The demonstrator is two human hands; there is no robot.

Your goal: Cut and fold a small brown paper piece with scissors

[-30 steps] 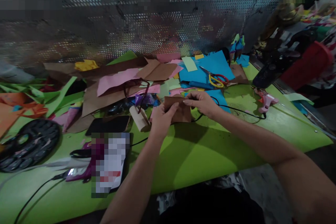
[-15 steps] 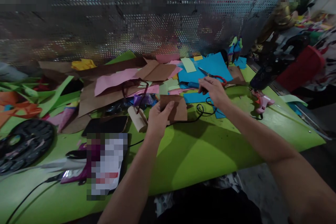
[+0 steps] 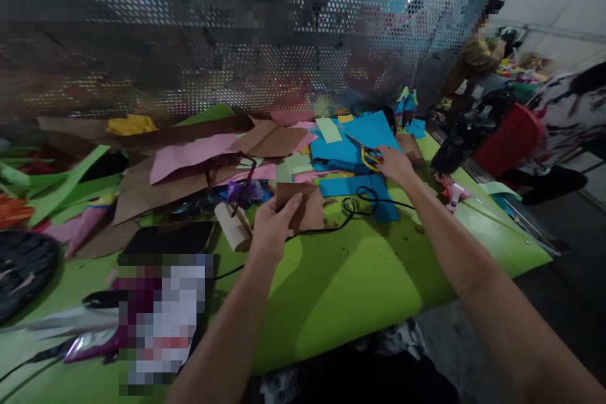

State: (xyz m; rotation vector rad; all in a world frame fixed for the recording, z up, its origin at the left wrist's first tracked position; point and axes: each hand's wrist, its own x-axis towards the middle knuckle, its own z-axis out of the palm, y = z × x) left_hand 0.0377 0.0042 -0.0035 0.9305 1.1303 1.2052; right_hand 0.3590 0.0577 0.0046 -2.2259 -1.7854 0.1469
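Observation:
My left hand (image 3: 274, 222) pinches a small piece of brown paper (image 3: 307, 205) between thumb and fingers, low over the green table. Further right, my right hand (image 3: 394, 163) has its fingers closed at the red and yellow handles of a pair of scissors (image 3: 364, 150), whose blades point to the far left over blue paper (image 3: 353, 129). A blue-handled cutter-like tool (image 3: 345, 166) lies just left of the scissors. Beside my left hand rests a cardboard tube (image 3: 233, 227). Behind it stand dark-framed glasses (image 3: 243, 183).
Pink paper (image 3: 189, 154) and brown sheets (image 3: 269, 137) cover the table's back, below a perforated metal panel (image 3: 227, 69). A black cord (image 3: 326, 229) loops between my hands. A pink glue gun (image 3: 452, 192) lies at right, a dark phone (image 3: 165, 240) at left. Another person (image 3: 478, 53) is at far right.
My right hand has moved from above the blue tool onto the scissors' handles, and the scissors have turned, showing the yellow loop. My left hand still holds the brown paper. The view has shifted right.

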